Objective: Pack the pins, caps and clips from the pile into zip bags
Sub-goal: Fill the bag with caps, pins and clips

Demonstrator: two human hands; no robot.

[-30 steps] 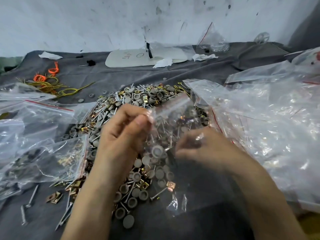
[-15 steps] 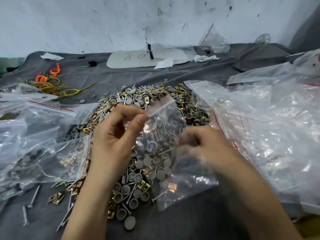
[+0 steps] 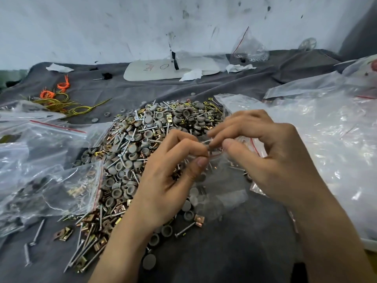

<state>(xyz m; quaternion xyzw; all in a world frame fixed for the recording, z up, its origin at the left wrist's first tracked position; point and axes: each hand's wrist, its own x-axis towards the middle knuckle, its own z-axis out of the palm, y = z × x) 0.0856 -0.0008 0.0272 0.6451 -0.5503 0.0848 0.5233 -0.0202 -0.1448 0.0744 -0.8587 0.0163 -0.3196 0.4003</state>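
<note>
At the far left, filled zip bags with red seal strips lie on the grey cloth, and a few loose pins rest just in front of them. Beside the bags spreads the pile of grey caps, metal pins and brass-coloured clips, reaching from mid-table toward the near edge.

The left hand hovers over the pile's right side, its thumb and forefinger pinched tight on the top edge of a small zip bag. The bag hangs below both sets of fingertips, its red seal line right at the pinch and its clear body draped down over the near fringe of the pile. What it holds is too blurred to tell.

The right hand meets the left at the same top edge, thumb and forefinger nipping the seal, the other fingers curled above. Further right lies a heap of empty zip bags.
</note>
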